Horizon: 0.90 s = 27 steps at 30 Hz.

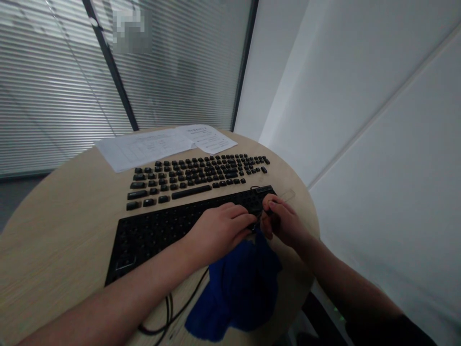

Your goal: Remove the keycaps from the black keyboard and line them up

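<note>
A black keyboard (158, 235) lies slantwise on the table, most of its keycaps off and the switch positions bare. Over its right end, my left hand (230, 223) is closed, its thumb and fingertips drawn together; what they hold, if anything, is hidden. Close beside it, my right hand (281, 218) is closed in a pinch on what looks like a wire keycap puller (288, 195), whose thin loop sticks out behind the fingers. A crumpled blue cloth (241, 288) lies below both hands, its upper tip reaching up between them.
Loose black keycaps (190, 192) stand in keyboard-like rows behind the keyboard. Printed papers (151, 146) lie at the far side of the round wooden table (61, 226). A black cable (187, 302) curls at the near edge. A white wall (378, 144) rises on the right.
</note>
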Each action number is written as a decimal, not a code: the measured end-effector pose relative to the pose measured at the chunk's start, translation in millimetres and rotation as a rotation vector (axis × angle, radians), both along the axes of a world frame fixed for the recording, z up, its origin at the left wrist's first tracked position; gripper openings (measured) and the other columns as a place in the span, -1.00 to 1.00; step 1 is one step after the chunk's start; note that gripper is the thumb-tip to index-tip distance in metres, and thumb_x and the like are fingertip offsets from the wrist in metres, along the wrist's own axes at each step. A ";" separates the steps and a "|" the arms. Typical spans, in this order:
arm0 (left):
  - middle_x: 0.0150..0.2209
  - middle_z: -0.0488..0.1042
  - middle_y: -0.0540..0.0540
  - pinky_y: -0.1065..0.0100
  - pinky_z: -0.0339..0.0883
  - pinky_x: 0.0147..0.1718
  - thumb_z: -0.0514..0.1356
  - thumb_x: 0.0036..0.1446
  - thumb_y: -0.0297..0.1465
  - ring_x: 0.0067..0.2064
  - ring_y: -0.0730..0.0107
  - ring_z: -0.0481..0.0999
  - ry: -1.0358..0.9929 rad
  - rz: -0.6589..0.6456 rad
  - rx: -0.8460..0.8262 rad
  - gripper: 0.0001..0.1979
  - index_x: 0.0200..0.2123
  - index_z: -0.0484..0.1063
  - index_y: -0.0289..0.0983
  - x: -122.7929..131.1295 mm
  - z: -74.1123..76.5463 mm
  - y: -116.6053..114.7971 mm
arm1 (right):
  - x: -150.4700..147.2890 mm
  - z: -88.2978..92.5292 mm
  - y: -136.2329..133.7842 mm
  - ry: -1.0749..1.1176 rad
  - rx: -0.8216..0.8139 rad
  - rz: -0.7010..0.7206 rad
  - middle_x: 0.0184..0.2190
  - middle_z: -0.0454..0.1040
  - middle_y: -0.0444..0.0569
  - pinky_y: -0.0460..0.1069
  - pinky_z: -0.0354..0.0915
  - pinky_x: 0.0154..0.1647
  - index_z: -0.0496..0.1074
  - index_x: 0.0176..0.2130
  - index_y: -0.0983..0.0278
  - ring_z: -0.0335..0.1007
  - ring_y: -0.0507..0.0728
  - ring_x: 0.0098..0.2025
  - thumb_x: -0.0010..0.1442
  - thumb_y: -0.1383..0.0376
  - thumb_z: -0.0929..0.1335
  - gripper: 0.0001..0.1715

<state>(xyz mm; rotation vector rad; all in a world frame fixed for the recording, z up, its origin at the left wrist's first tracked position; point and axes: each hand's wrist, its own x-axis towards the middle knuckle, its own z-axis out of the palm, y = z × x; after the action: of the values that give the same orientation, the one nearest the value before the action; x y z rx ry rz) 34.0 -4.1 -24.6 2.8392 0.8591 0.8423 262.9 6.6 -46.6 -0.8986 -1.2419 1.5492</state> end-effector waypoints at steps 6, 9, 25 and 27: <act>-0.17 0.61 -0.07 0.26 0.52 -0.24 0.11 0.45 -0.35 -0.18 0.24 0.59 -0.035 -0.066 0.089 -0.81 -0.10 0.52 -0.25 -1.6 -3.1 0.8 | -1.7 2.7 3.1 -0.041 -0.033 0.016 -0.72 0.31 -0.23 -0.08 0.08 -0.64 0.32 -0.33 0.17 0.17 0.04 -0.69 0.34 -0.14 0.30 -0.53; -0.16 0.59 -0.08 0.29 0.51 -0.24 0.11 0.45 -0.36 -0.17 0.27 0.59 -0.074 -0.093 0.107 -0.82 -0.07 0.50 -0.27 -0.9 -3.5 0.7 | 4.7 5.5 6.1 -0.093 0.089 -0.104 -0.66 0.24 -0.19 -0.07 0.07 -0.59 0.34 -0.47 0.20 0.11 0.02 -0.62 0.34 -0.23 0.28 -0.36; -0.27 0.55 -0.03 0.34 0.41 -0.40 0.11 0.44 -0.39 -0.32 0.34 0.53 -0.231 -0.028 0.292 -0.84 -0.15 0.51 -0.23 -2.6 -5.0 0.8 | 6.6 31.1 4.2 -0.571 0.329 0.315 -0.35 0.54 -0.08 -0.03 0.31 -0.29 0.61 -0.18 0.27 0.40 0.08 -0.33 0.20 0.03 0.52 -0.63; -0.20 0.58 -0.06 0.31 0.46 -0.34 0.15 0.41 -0.39 -0.25 0.30 0.58 -0.204 0.003 0.267 -0.85 -0.05 0.49 -0.24 -3.6 -5.1 1.4 | 11.9 32.6 22.0 -0.678 0.385 0.274 -0.39 0.54 -0.09 -0.04 0.29 -0.34 0.63 -0.15 0.27 0.38 0.08 -0.38 0.17 0.03 0.53 -0.61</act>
<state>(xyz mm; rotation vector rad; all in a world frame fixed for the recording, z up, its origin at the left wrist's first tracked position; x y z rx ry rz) 30.4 -2.8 -29.7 2.8971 0.7760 1.3109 274.8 28.6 -14.0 -1.0622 -2.1378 1.1583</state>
